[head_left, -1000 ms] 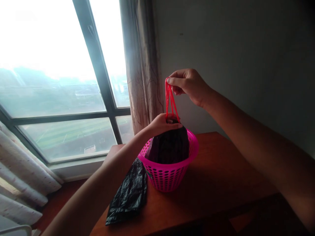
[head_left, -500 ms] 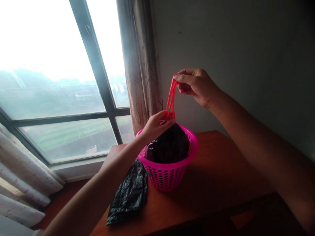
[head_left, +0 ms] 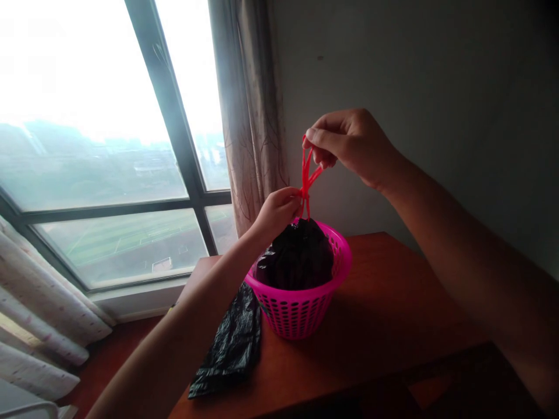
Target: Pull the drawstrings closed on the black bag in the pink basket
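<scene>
A black garbage bag (head_left: 297, 256) sits bunched inside a pink perforated basket (head_left: 301, 297). Red drawstrings (head_left: 305, 179) rise from the bag's gathered top and cross in a loop or knot just above it. My right hand (head_left: 347, 142) pinches the upper end of the strings between thumb and fingers. Lower down, my left hand (head_left: 279, 209) is closed on the strings beside the crossing, over the basket's back rim. A folded black plastic bag (head_left: 231, 346) lies on the table to the left of the basket, partly behind my left forearm.
The basket stands on a reddish-brown wooden table (head_left: 375, 302). Behind it are a grey wall (head_left: 393, 75) and a patterned curtain (head_left: 257, 116). A large window (head_left: 192, 201) is at the left, with another curtain (head_left: 39, 326) below it.
The strings, earlier stretched in long parallel strands, now cross in a loop or knot near my left hand. My left hand has risen slightly off the bag's top.
</scene>
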### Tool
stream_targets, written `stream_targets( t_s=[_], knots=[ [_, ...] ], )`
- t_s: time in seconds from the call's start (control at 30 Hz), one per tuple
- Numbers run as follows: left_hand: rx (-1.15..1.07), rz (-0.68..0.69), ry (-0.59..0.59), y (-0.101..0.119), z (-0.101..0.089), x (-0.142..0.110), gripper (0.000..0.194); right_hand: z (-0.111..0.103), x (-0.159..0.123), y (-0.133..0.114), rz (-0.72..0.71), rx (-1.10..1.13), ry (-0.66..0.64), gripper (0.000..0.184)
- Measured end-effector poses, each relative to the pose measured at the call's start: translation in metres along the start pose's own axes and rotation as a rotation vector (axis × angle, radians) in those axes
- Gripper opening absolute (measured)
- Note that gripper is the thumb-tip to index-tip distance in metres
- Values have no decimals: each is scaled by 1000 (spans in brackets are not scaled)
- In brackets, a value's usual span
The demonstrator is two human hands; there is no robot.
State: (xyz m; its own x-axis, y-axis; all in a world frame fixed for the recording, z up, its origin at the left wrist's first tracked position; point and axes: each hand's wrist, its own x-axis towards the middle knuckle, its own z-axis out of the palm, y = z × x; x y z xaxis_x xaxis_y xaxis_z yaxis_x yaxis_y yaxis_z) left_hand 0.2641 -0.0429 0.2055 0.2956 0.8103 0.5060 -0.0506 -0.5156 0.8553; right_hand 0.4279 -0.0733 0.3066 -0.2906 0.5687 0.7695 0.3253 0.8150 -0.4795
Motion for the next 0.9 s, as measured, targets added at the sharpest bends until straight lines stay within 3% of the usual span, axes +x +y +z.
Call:
stream_targets(
  t_s=[0.1, 0.17, 0.27, 0.63, 0.9],
  knots=[
    [63, 21, -153, 11, 3, -6, 9, 8, 3, -8, -26, -130, -15, 21],
    [120, 35, -173, 15, 4, -9, 16, 13, 4, -11, -8, -139, -48, 21],
    [175, 56, -155, 14, 3, -12, 27, 19, 0, -12, 7, -152, -101, 20],
    [161, 95, -120, 15, 1, -17, 27, 20, -6, 0, -82, -219, -120, 14],
    [-16, 19, -32, 9, -11, -15, 27, 11, -24, 17, -81, -379, -221, 11]
  ],
)
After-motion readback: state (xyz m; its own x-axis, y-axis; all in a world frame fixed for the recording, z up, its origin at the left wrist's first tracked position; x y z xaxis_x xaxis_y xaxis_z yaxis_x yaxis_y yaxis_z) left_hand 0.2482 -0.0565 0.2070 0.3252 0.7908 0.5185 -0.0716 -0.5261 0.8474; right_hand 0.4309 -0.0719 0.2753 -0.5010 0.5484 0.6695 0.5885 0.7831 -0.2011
